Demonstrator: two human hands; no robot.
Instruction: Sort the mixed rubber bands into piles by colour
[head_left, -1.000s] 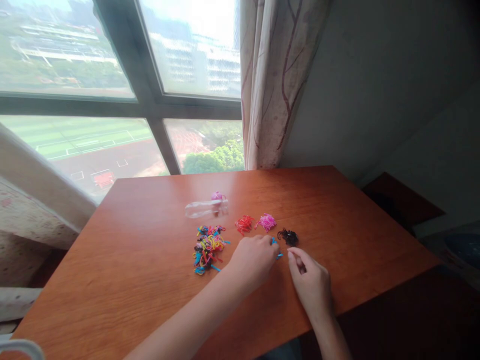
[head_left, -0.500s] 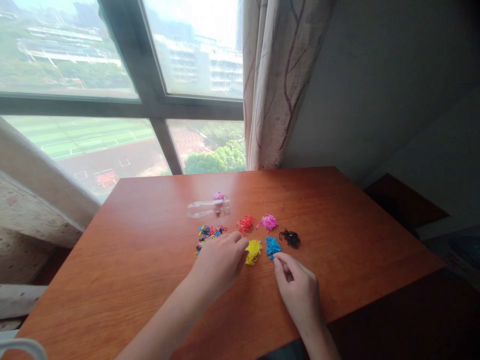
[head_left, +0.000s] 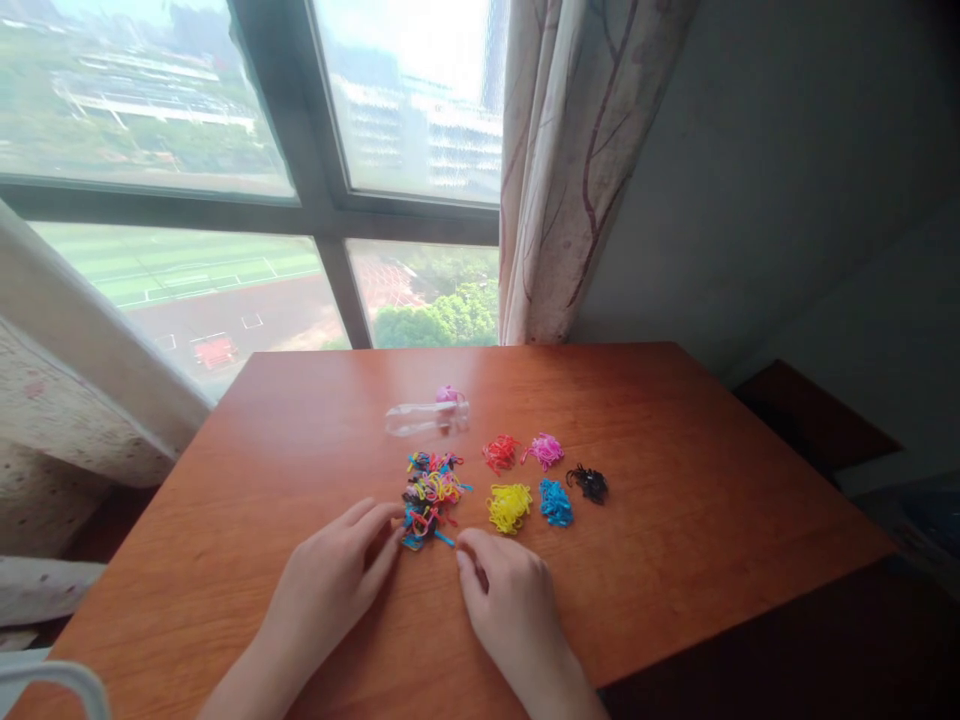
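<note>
A mixed heap of small multicoloured rubber bands (head_left: 433,490) lies between my two hands. My left hand (head_left: 337,565) is at the heap's near left edge, thumb and forefinger slightly apart, their tips against the bands. On the right of the heap, my right hand (head_left: 510,590) has thumb and fingertips drawn together, close to a blue band (head_left: 445,539) that sticks out. Whether anything is between those fingertips is hidden. Sorted by colour, other piles sit further right: yellow bands (head_left: 509,508), blue bands (head_left: 556,503), red bands (head_left: 501,453), pink bands (head_left: 547,451) and black bands (head_left: 589,484).
Behind the heaps lies a clear plastic bag (head_left: 424,418) with a pink piece (head_left: 448,394) at its right end. The wooden table (head_left: 712,480) meets a window and a curtain (head_left: 551,200) at the back. A white curved object (head_left: 67,675) shows at lower left.
My left hand has drawn back from over the mixed heap to its near left side, uncovering it. My right hand has moved left from the blue pile to the mixed heap.
</note>
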